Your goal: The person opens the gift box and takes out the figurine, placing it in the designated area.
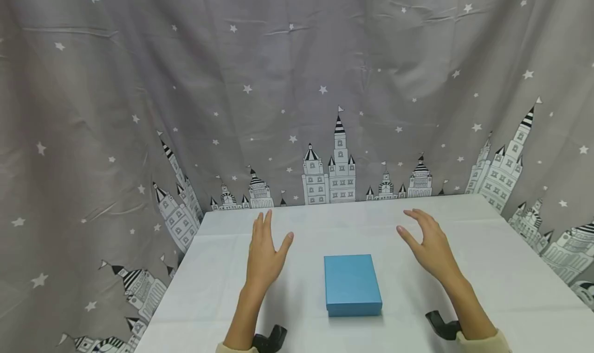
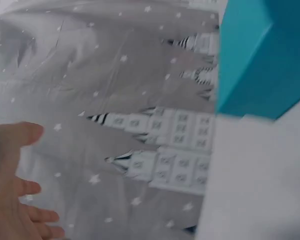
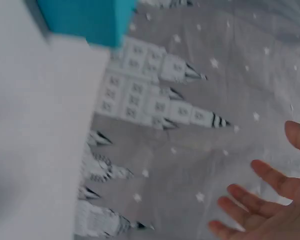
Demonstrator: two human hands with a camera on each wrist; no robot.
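A blue box with a lid lies on the white table, between the two hands. To its left, the left hand is held above the table with fingers extended and thumb spread, touching nothing. On the other side the right hand hovers with fingers spread and slightly bent, holding nothing. The left wrist view has the blue box at upper right and the left hand at lower left. In the right wrist view, the box shows at the top and the right hand at lower right.
The white table reaches back to a grey curtain printed with stars and castles. Black wrist straps or mounts show at both forearms, near cream sleeves.
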